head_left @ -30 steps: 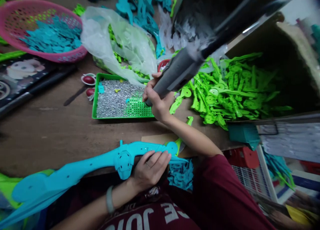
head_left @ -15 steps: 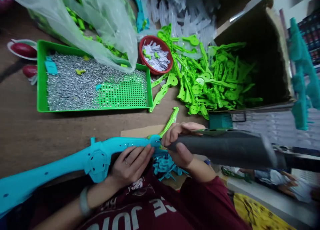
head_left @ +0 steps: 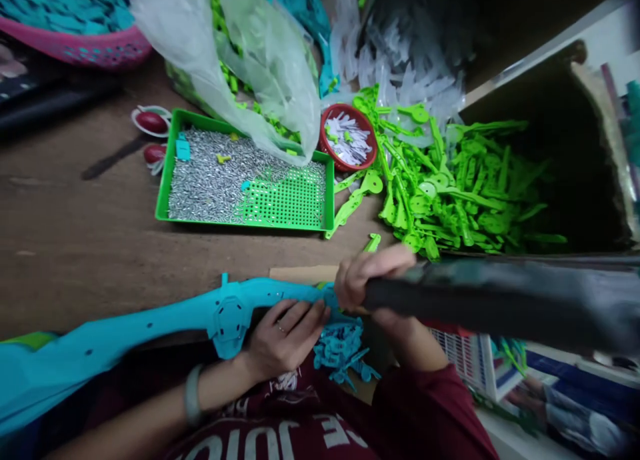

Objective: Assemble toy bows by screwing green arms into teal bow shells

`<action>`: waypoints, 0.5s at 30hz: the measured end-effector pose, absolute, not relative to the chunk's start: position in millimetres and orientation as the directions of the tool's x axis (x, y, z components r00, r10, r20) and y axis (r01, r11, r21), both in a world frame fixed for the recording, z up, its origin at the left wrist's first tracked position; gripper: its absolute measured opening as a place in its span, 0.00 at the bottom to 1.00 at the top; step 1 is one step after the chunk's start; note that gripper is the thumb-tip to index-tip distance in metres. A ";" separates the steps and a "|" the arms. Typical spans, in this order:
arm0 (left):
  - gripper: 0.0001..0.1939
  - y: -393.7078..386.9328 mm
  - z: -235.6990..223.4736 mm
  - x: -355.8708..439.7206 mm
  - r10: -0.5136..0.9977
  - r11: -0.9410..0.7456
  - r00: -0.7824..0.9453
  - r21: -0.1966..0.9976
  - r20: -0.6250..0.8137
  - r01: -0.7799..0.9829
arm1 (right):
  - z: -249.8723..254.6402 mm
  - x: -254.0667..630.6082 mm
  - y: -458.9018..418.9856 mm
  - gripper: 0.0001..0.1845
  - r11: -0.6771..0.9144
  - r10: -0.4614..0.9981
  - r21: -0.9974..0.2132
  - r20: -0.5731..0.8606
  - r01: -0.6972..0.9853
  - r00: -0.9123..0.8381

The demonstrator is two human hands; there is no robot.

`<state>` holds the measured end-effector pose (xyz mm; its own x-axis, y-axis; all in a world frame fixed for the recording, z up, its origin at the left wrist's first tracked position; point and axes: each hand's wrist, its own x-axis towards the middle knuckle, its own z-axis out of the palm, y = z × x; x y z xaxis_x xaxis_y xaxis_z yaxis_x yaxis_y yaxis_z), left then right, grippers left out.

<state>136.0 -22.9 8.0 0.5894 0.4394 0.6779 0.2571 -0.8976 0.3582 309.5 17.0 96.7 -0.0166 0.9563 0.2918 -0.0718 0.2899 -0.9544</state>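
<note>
A long blue plastic casing point(head_left: 170, 317), with small screw holes and a hexagonal bulge, runs from the left edge to the middle. My left hand point(head_left: 293, 333) holds its slim right end, fingers laid along the near side. My right hand point(head_left: 373, 283) is wrapped round a dark electric screwdriver point(head_left: 475, 303), which lies almost level and is blurred at its far end. The driver's front points at the casing's right end; its tip is hidden by my fingers. A lime green part point(head_left: 373, 242) shows just behind my right hand. Small blue plastic parts point(head_left: 343, 350) lie beneath the casing.
Beyond the casing stands a green tray point(head_left: 245, 227) of small screws, with a plastic bag point(head_left: 285, 100) hanging over it. A red bowl point(head_left: 373, 155) of white pieces adjoins lime green parts point(head_left: 430, 193) spilling from a cardboard box point(head_left: 595, 107). A pink basket point(head_left: 95, 50) is at upper left.
The view has shifted, so the tray and casing appear farther right. The screwdriver's tip, seen earlier at the casing's round end, is now hidden. Both hands keep their holds.
</note>
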 end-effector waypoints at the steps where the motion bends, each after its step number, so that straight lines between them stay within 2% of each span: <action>1: 0.14 -22.9 8.9 137.6 0.442 -0.897 0.594 0.343 0.672 0.279 | 96.5 306.7 35.7 0.15 0.364 0.930 -0.922 0.366 -0.131 0.004; 3: 0.15 -23.6 10.2 140.2 0.440 -0.898 0.608 0.312 0.661 0.310 | 89.2 296.6 75.3 0.18 0.412 0.907 -0.902 0.393 -0.131 0.149; 5: 0.15 -24.6 10.4 141.7 0.439 -0.898 0.619 0.304 0.652 0.317 | 74.1 283.3 108.9 0.23 0.363 0.918 -0.926 0.335 -0.105 0.211; 7: 0.14 -25.3 9.9 142.2 0.444 -0.896 0.621 0.314 0.645 0.315 | 56.5 271.3 129.1 0.26 0.330 0.929 -0.939 0.305 -0.099 0.207; 10: 0.13 -24.9 9.4 141.9 0.452 -0.892 0.620 0.326 0.641 0.314 | 38.9 263.2 135.5 0.25 0.321 0.936 -0.944 0.304 -0.081 0.176; 15: 0.13 -21.1 11.0 141.1 0.455 -0.890 0.607 0.333 0.652 0.310 | 37.0 265.3 127.9 0.27 0.281 0.948 -0.960 0.278 0.000 0.153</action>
<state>141.1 -21.1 11.0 0.6065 0.4551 0.6519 0.3104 -0.8904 0.3328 265.3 127.9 37.0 0.1535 0.9484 0.2775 0.0001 0.2808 -0.9598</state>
